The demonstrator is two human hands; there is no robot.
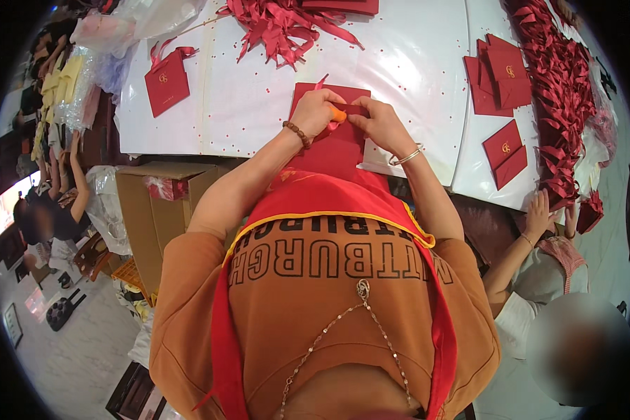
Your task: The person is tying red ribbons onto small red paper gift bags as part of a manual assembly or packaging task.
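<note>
A red paper gift bag (334,155) lies at the near table edge, right in front of my red apron. My left hand (312,112), with a beaded bracelet on its wrist, is closed over the bag's upper part. A red ribbon (322,81) sticks out from its grip. Something small and orange (338,113) shows at its fingertips; it looks like a finger cover. My right hand (383,124), wearing a bangle, pinches the bag's edge beside the left fingertips. The fingers partly hide the place where ribbon and bag meet.
A heap of red ribbons (269,28) lies at the far side of the white table (245,91). One finished-looking bag (166,82) is at left; several red bags (500,73) lie right, beside a long ribbon row (553,91). A cardboard box (147,224) stands below. A co-worker's hand (537,213) is at right.
</note>
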